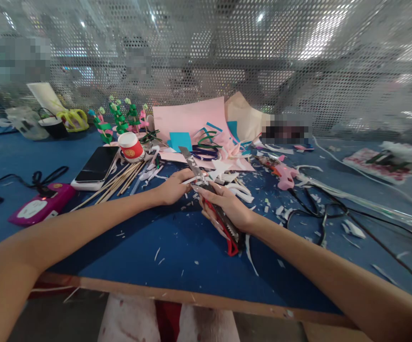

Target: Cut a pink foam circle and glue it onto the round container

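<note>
My right hand [227, 204] is wrapped around a utility knife [229, 230] with a red and black handle. Its broad metal blade [190, 161] points up and away to the left. My left hand [173, 186] is closed beside the blade, pinching a small white strip [191, 180] close to the knife's front end. The fingertips of both hands nearly meet, and exactly how the strip touches the blade is hard to make out. White paper scraps [239, 192] lie just beyond my right hand.
Left are wooden sticks [120, 183], a paper cup [130, 146], a phone [97, 164] and a purple box [42, 204]. Pink paper [191, 116] stands behind. Right are a pink glue gun [284, 175] and black cables [325, 209]. The table's front edge [177, 293] runs near my lap.
</note>
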{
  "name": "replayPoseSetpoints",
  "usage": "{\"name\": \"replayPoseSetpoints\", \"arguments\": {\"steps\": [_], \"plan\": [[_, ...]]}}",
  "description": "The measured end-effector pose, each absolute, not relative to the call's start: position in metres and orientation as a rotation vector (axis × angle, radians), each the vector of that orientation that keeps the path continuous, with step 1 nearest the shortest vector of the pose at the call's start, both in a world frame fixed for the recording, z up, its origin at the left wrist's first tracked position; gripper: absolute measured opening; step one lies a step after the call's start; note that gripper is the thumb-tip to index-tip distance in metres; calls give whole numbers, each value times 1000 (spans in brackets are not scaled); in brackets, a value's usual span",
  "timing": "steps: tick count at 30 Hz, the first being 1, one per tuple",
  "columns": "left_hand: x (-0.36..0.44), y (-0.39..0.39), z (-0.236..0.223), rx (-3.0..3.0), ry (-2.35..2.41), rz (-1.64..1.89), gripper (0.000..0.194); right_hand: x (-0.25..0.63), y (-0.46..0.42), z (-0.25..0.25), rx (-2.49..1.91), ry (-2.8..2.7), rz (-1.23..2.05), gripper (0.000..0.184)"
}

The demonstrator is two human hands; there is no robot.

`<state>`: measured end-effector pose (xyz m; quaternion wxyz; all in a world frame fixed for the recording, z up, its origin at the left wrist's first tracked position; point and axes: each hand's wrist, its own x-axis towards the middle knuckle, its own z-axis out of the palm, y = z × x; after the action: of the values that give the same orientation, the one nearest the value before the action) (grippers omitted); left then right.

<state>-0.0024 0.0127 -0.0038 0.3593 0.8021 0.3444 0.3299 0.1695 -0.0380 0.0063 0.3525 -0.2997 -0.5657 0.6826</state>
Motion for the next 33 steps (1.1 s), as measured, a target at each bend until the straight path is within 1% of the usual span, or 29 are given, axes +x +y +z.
{"name": "replayPoseSetpoints", "arguments": {"steps": [7,11,17,20,25,30,33], "plan": [[-5,18,-9,1927,923,971,45,170,-35,2,-755,-1520,1760,27],[-6,18,-8,2031,1009,982,49,170,-36,2,-760,-1471,1756,29],[-2,9,-6,2296,1220,1106,80,170,-36,4,-765,-1237,1711,25],[0,6,-7,2408,1328,1241,82,171,-33,5,-715,-1142,1618,22],[0,6,-9,2488,1457,1348,84,172,-30,7,-739,-1118,1578,31],[0,3,-7,2555,1420,1381,85,171,-33,7,-731,-1180,1570,48],[-1,4,-7,2552,1382,1377,90,170,-34,7,-761,-1209,1567,49]]}}
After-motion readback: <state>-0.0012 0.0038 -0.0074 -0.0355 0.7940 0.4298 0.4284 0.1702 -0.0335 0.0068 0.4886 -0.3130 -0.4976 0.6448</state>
